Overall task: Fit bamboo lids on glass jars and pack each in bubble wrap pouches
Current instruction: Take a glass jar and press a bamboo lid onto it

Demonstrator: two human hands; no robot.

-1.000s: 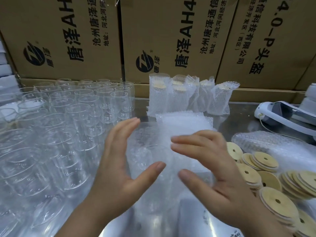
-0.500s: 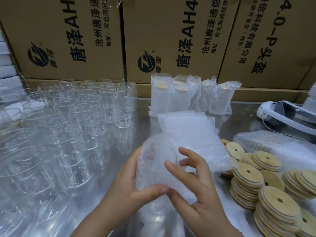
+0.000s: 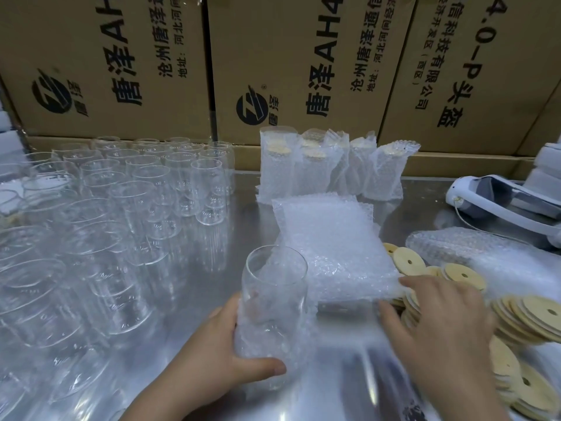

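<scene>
Left hand clamps lidless jar, half in pouch; right hand, fingers spread, over lids. Few packed jars behind; dozens of bare jars left.

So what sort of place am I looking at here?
Probably a packing bench in a storeroom or small warehouse. Printed brown cardboard cartons line the back of a shiny metal table, rows of clear empty glass jars wait on it, and lidded jars in bubble wrap pouches stand finished.
</scene>
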